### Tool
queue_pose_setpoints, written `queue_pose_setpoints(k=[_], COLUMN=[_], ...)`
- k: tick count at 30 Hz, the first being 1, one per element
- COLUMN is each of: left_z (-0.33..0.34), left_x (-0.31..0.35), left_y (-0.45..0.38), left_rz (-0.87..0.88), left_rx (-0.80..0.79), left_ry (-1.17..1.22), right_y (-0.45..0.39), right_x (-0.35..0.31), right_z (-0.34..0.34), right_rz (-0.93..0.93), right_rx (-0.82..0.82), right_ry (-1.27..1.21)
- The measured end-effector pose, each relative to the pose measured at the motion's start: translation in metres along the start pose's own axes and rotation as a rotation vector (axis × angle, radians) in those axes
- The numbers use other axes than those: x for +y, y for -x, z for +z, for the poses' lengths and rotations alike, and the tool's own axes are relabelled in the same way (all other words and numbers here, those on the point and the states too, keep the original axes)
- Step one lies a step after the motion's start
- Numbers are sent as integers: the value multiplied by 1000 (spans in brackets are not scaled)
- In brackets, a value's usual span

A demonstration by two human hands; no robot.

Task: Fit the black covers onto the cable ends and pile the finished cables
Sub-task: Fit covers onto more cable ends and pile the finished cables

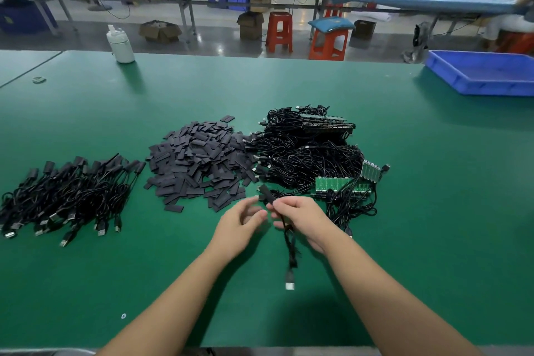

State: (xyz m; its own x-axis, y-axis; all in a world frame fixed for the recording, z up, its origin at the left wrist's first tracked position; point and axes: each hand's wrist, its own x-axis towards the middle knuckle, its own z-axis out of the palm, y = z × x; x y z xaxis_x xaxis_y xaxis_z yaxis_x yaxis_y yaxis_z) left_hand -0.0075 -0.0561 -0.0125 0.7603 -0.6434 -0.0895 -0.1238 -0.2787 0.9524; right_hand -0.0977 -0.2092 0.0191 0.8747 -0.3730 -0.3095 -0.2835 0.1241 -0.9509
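My right hand (300,218) pinches a black cable (289,243) just below its covered end (265,193). The cable hangs down to a silver USB plug (289,284) above the green table. My left hand (241,225) is just left of that end, fingers loosely spread, holding nothing. A heap of flat black covers (199,165) lies ahead at centre. A tangle of uncovered cables with green circuit boards (312,153) sits to its right. The pile of finished cables (66,196) lies at the far left.
A blue plastic tray (485,72) stands at the table's far right. A white bottle (120,45) stands at the far edge on the left. A small ring-like item (39,79) lies further left. Stools, boxes and workbenches fill the background.
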Motion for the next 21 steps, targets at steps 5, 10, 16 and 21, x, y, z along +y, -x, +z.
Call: queue_pose_setpoints(k=[5, 10, 16, 21], left_z=[14, 10, -56, -154], left_x=[11, 18, 9, -9], left_y=[13, 12, 0, -23], left_rz=[-63, -52, -81, -177], left_rx=[-105, 43, 245, 462], left_ry=[221, 79, -251, -597], right_y=[-4, -7, -1, 8], right_x=[-11, -13, -6, 16], right_z=[13, 23, 10, -7], right_rz=[-78, -91, -39, 37], right_rx=[106, 85, 147, 16], right_ry=[-152, -207, 214, 676])
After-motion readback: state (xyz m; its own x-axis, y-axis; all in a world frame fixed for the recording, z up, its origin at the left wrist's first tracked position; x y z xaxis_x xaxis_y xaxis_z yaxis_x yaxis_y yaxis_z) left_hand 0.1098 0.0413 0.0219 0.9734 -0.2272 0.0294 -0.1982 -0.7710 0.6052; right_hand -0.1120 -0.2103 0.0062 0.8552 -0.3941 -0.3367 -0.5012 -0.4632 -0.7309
